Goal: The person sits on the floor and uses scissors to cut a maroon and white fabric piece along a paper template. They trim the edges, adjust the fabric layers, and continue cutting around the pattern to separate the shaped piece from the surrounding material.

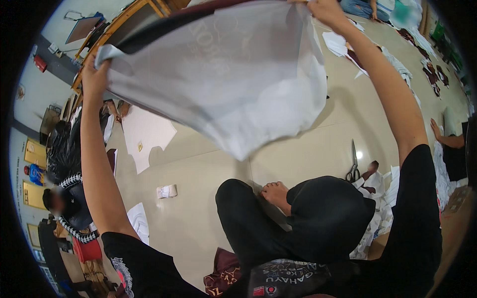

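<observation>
My left hand (pixel 94 74) grips the upper left corner of a light grey-white sheet (pixel 223 79) held up across the upper middle, with a faint printed design showing on it. My right hand (pixel 320 12) pinches its upper right corner at the top edge. Dark fabric (pixel 149 32) shows along the sheet's top left edge. On the floor behind and left of the sheet lies a pale cut pattern piece (pixel 149 134). Black-handled scissors (pixel 353 171) rest beside my right knee.
I sit cross-legged on tiled floor (pixel 194 198). A small pale bundle (pixel 166 191) and maroon fabric (pixel 221 270) lie near me. Scrap piles (pixel 377 188) are at right, black bags (pixel 62 149) and a wooden table (pixel 124 15) at left. Other people (pixel 67 208) sit around.
</observation>
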Demonstrator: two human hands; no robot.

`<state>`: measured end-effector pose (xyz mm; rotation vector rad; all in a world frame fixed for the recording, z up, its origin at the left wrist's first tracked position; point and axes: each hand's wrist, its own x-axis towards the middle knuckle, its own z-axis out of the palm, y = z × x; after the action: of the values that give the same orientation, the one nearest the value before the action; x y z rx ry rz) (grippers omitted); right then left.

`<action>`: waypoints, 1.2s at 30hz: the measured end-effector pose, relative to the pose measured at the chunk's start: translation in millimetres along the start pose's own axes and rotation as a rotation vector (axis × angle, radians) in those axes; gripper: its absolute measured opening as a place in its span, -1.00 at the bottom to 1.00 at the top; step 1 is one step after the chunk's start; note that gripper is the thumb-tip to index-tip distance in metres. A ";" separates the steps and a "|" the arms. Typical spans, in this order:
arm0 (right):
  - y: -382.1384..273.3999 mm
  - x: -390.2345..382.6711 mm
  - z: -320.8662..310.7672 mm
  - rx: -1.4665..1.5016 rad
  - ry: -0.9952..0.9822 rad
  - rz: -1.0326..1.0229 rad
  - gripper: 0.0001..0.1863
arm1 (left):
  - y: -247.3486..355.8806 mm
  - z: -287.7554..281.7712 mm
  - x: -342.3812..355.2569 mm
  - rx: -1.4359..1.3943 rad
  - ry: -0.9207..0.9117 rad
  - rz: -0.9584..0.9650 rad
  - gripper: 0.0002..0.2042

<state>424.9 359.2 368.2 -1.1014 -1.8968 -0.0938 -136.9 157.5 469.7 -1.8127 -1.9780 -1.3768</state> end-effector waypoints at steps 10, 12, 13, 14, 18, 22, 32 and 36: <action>-108.1 -55.5 -107.7 0.481 0.186 -0.159 -0.83 | -17.2 -99.6 -79.2 -0.121 0.097 0.120 -0.88; -87.8 -102.5 -161.2 0.514 0.077 -0.024 -0.57 | -48.5 -84.2 -101.7 -0.324 0.052 0.107 -0.80; -80.6 -135.2 -159.7 0.624 -0.030 0.021 -0.60 | -62.4 -70.3 -119.3 -0.376 -0.010 -0.029 -0.78; -96.9 -163.3 -153.1 0.786 -0.204 0.030 -0.64 | -78.5 -67.6 -136.1 -0.275 -0.044 -0.018 -0.78; -188.0 -212.5 -116.7 1.166 -0.954 -0.045 -0.76 | -186.5 5.2 -181.2 -0.409 -0.088 -0.273 -0.76; -236.1 -250.6 -6.9 1.246 -1.442 0.175 -0.72 | -246.3 83.3 -224.9 -0.216 0.099 -0.715 -0.77; -237.3 -422.2 215.6 1.260 -1.236 0.231 -0.65 | -131.6 211.3 -420.7 -0.116 -0.594 -1.105 0.25; -203.0 -438.1 203.9 0.980 -0.923 0.349 -0.61 | -168.8 173.7 -492.4 0.312 -0.693 -1.118 0.11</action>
<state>223.9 46.9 -1.7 -0.7618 -2.0065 1.5990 -64.5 -61.5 -28.1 -1.0578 -3.5983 -0.4018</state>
